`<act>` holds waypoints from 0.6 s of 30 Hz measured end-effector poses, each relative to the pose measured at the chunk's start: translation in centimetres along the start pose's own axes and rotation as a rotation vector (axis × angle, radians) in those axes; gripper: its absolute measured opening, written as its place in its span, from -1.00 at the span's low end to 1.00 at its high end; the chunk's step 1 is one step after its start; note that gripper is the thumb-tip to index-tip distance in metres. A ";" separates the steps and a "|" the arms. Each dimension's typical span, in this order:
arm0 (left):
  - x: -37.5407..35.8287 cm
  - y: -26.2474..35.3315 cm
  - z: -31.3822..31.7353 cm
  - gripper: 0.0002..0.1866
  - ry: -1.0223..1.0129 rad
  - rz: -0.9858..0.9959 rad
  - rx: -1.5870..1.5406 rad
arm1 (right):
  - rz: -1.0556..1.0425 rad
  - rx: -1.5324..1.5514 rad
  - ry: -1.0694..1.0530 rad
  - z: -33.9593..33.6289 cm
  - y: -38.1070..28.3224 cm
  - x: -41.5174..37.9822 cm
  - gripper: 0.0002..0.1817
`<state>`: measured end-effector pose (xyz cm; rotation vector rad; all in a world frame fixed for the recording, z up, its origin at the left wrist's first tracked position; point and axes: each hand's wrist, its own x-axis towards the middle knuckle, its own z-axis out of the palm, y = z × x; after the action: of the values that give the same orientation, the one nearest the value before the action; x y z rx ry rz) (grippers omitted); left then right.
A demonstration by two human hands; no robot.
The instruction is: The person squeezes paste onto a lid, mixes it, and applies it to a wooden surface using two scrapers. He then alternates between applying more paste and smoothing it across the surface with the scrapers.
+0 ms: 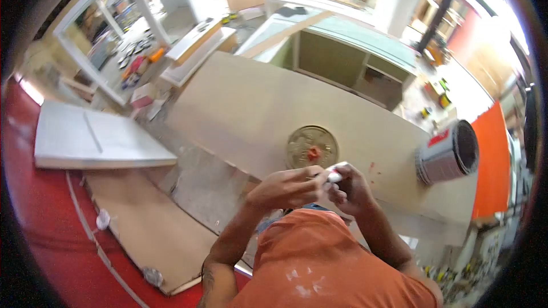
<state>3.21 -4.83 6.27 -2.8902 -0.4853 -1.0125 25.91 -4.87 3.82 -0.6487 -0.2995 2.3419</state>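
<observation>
Both hands meet in front of my orange shirt, over the near edge of a beige board [240, 91]. My right hand [354, 191] is closed around a small white tube [335, 175] that shows a touch of red. My left hand [288, 188] comes in from the other side, its fingers drawn together against the tube's end; whatever they pinch is too small to make out. Just beyond the fingers lies a round metal lid [298, 137], with a dab of orange-red paste [313, 153] on it. Small red smears mark the board right of my hands.
A large grey can [445, 154] stands on the board at right, beside an orange panel [492, 162]. Behind is an open cabinet frame [331, 60]. At left are a white panel [103, 137] and a brown panel [154, 222] on a red surface.
</observation>
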 end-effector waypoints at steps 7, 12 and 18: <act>0.4 0.5 1.4 -0.68 0.314 -0.796 -0.789 | -0.402 -0.440 0.282 4.1 0.2 -1.5 -0.61; 1.0 1.1 2.5 -0.63 0.294 -0.623 -0.547 | -0.477 -0.525 0.335 3.4 0.4 -2.2 -0.61; 1.3 0.3 3.0 -0.64 0.215 -0.369 -0.256 | -0.356 -0.206 0.278 1.1 0.3 -1.8 -0.62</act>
<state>6.07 -4.34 4.79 -2.9148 -0.9633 -1.5191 26.28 -6.33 5.28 -0.9270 -0.4895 1.8708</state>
